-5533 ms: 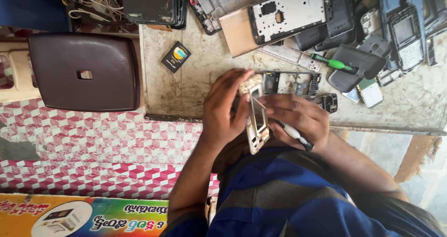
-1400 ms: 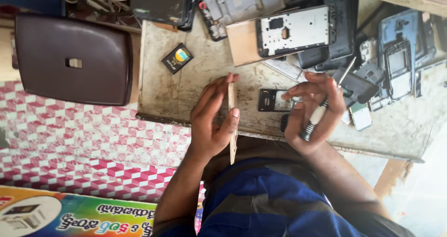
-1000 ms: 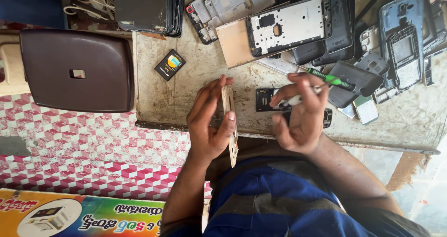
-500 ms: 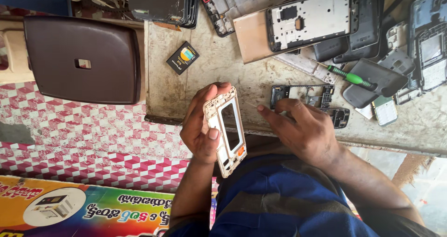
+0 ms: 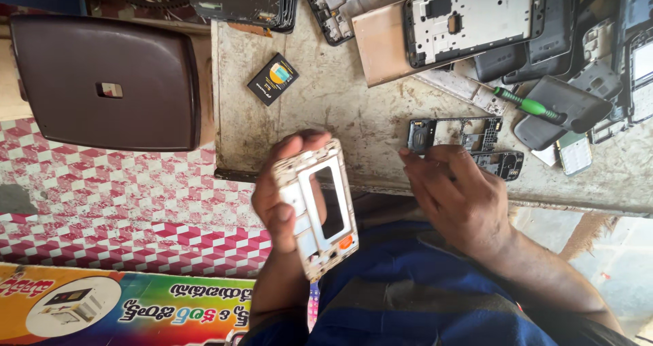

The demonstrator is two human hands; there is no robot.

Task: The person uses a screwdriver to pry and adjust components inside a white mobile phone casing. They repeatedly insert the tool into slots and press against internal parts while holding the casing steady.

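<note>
I am gripping a pale phone frame (image 5: 316, 206) in my left hand (image 5: 275, 200), fingers wrapped round its long edge, holding it up just off the bench's (image 5: 354, 108) near edge. My right hand (image 5: 456, 196) is resting loosely open, holding nothing, at that same edge, its fingertips touching a small dark circuit frame (image 5: 462, 139) lying there.
</note>
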